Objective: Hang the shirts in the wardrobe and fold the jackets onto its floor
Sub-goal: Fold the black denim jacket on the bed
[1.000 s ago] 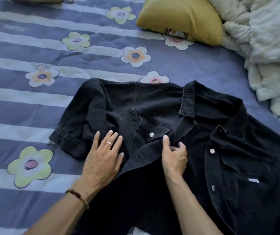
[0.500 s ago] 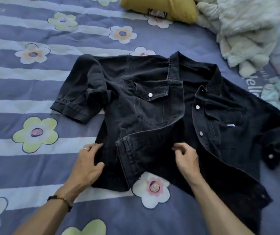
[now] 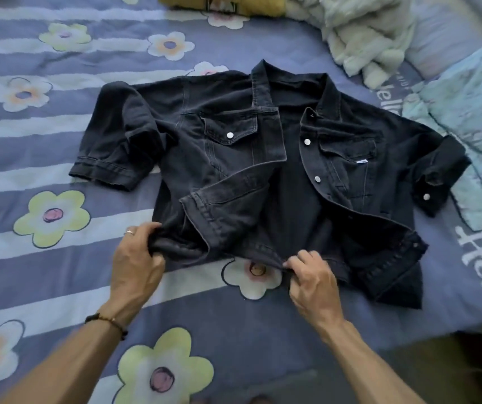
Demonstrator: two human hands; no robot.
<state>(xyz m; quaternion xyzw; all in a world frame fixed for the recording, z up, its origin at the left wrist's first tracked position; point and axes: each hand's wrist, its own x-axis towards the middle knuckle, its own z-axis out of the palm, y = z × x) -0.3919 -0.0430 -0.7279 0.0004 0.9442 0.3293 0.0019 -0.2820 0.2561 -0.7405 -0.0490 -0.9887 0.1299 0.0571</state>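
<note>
On the left, the bedspread (image 3: 59, 287) is showing its purple and pale stripes and its big printed flowers, some yellow-green, some white. The left hand (image 3: 136, 262), wearing a ring on one finger and a beaded bracelet (image 3: 107, 321) at the wrist, is reaching in from the lower left and gripping the near left corner of the jacket's hem, fingers curled round a bunched fold of the dark cloth.

The black denim jacket (image 3: 234, 158) is lying front-up in the middle of the bed, collar pointing away from the person, its front open and its dark lining showing down the centre. Its left-side sleeve is lying crumpled, cuff toward the left edge of the bed. The lower part of the left front panel is sitting turned up, its hem band slanting across the panel. White snap buttons are showing on both chest pockets and down the right panel.

The right hand (image 3: 312, 279) is pinching the hem near its middle, thumb and fingertips pressed together on the cloth, just above a white printed flower.

Further right, the jacket's other sleeve is ending in a cuff with a snap. At the far edge, a mustard pillow (image 3: 193, 2) is lying beside a pale fluffy blanket (image 3: 365, 33), and a light-blue quilt (image 3: 473, 118) is resting at the right.
</note>
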